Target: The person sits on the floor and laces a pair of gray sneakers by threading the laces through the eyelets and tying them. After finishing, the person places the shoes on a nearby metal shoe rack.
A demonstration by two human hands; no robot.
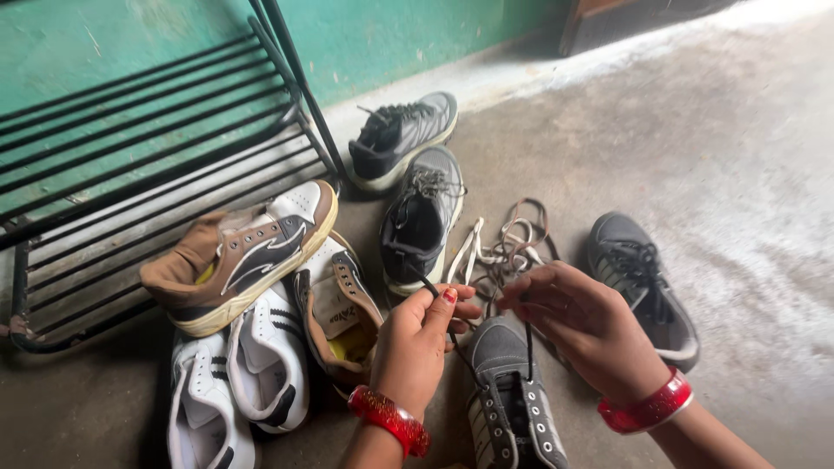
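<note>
A grey sneaker (512,395) lies on the floor below both hands, toe pointing away, its eyelets showing. My left hand (419,339) pinches one end of a black shoelace (434,291) above the shoe's toe. My right hand (584,323) pinches the other strand of the lace (528,343), which drops straight down to the shoe's eyelets. Both wrists wear red glittery bangles. A heap of loose laces (508,243), white and brown, lies just beyond the hands.
A black metal shoe rack (130,130) stands at the left against a green wall. Brown-and-white sneakers (243,256) and white sneakers (234,382) pile at its foot. Two grey sneakers (417,174) lie ahead, another grey one (643,282) at the right. Bare concrete floor extends right.
</note>
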